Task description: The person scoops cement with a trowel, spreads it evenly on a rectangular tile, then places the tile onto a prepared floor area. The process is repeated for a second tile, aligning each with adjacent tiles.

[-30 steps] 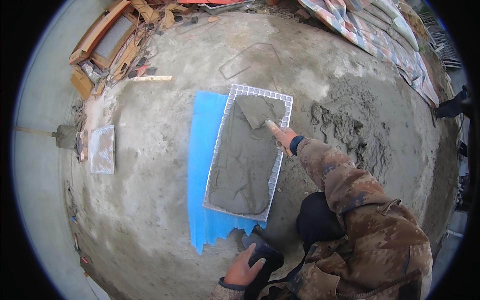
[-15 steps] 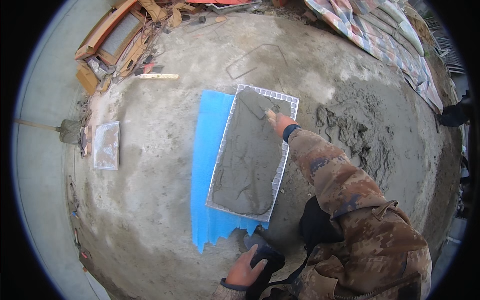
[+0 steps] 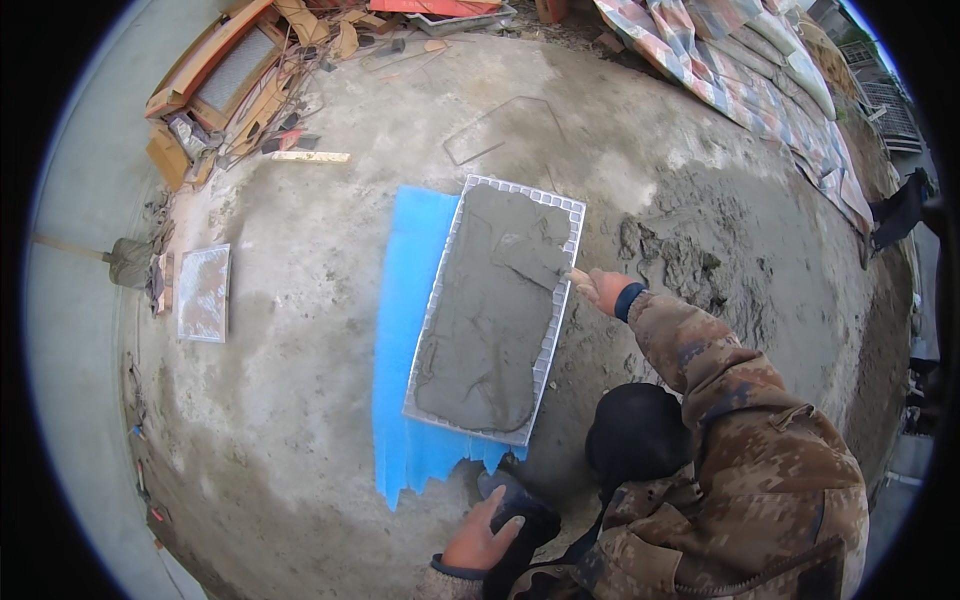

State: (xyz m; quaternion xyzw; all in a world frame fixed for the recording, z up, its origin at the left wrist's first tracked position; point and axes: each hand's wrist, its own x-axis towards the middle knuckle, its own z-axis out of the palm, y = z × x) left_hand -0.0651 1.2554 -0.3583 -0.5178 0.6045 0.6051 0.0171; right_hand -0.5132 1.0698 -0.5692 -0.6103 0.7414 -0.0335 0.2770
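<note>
My right hand (image 3: pixel 603 290) is closed around the light handle of a trowel (image 3: pixel 535 274), at the right edge of a pale rectangular panel (image 3: pixel 572 232) with a row of small square cells along its rim. The trowel's blade is smeared grey and lies against wet mortar (image 3: pixel 480 330), which covers most of the panel in an uneven layer. My left hand (image 3: pixel 480 537) rests on my dark-clad leg below the panel, thumb and fingers apart, holding nothing. Under the panel, a blue sheet (image 3: pixel 405 300) with a ragged lower end sticks out on the left.
Spread wet mortar (image 3: pixel 710 260) lies on the concrete floor to the right. A smaller pale panel (image 3: pixel 204 293) lies at left, near a wooden strip (image 3: pixel 311 157). Scrap wood and cardboard (image 3: pixel 255 110) pile up far left; a striped tarp (image 3: pixel 740 100) lies far right.
My right hand has drawn the trowel back toward me and rightward, from the panel's upper part to its right edge. The left hand stays on my leg.
</note>
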